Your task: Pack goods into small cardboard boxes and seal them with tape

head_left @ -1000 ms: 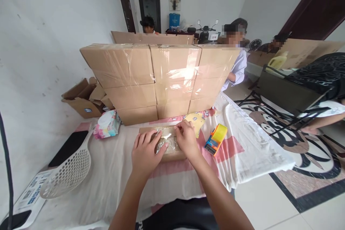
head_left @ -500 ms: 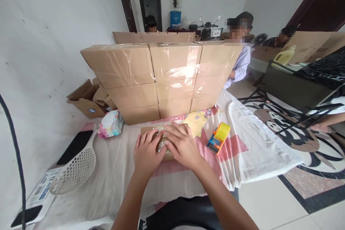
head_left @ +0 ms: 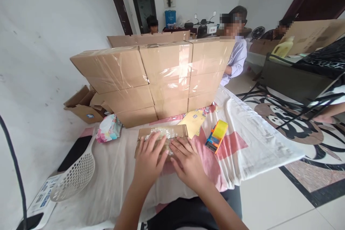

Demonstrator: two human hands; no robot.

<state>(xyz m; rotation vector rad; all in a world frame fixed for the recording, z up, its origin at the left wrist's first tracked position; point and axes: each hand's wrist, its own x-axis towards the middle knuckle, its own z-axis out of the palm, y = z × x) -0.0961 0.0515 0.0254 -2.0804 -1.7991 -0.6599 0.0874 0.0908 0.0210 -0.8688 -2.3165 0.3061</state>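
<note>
A small cardboard box (head_left: 161,129) with shiny clear tape across it lies on the cloth-covered table in front of me. My left hand (head_left: 151,154) rests on its left part, fingers stretched out and apart. On its right part lies my right hand (head_left: 187,160), the fingers also extended over the tape. Both palms hide the box's near side. To the right of the box is an orange and blue tape dispenser (head_left: 216,136) with a yellow roll. Beyond the box's right corner lies a yellow patch (head_left: 192,122) on the cloth.
Taped cardboard boxes (head_left: 159,79) are stacked at the back. On the left are a tissue pack (head_left: 109,128), a white perforated scoop (head_left: 77,176), a black phone-like slab (head_left: 75,152) and an open carton (head_left: 83,106). A person in a light shirt (head_left: 237,61) is behind the stack.
Both hands have drawn back toward me and moved apart across the box, showing more of its taped top. The view has shifted slightly.
</note>
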